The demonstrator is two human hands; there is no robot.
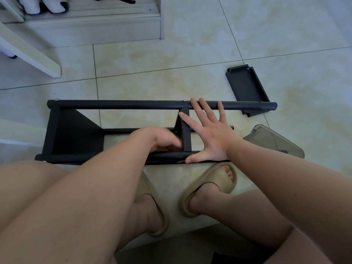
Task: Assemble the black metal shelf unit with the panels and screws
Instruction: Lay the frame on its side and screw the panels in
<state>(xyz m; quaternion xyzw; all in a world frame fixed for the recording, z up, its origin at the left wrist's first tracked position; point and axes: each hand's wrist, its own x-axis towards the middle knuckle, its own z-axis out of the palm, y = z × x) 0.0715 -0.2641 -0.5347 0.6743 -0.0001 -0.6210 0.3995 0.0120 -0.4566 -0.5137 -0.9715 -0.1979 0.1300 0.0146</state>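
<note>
a: where's the shelf unit (122, 104) now?
b: lying on its side on the floor (152, 60), just beyond the feet; an end panel (76, 130) is already in at the left, and a middle panel (186, 134) stands between the far tube (247, 105) and the near tube (85, 157).
a: and the hands?
b: the right hand (211, 134) is spread flat, fingers across the far tube, thumb on the near tube, just right of the middle panel; the left hand (163, 140) is curled in at that panel's near end; whether it pinches a screw or the panel itself, i cannot tell.
a: so which step?
b: fixing the middle panel to the near tube, i'd judge; next it wants hole and tube lined up and held square; the loose panel (247, 88) waits far right.
</note>
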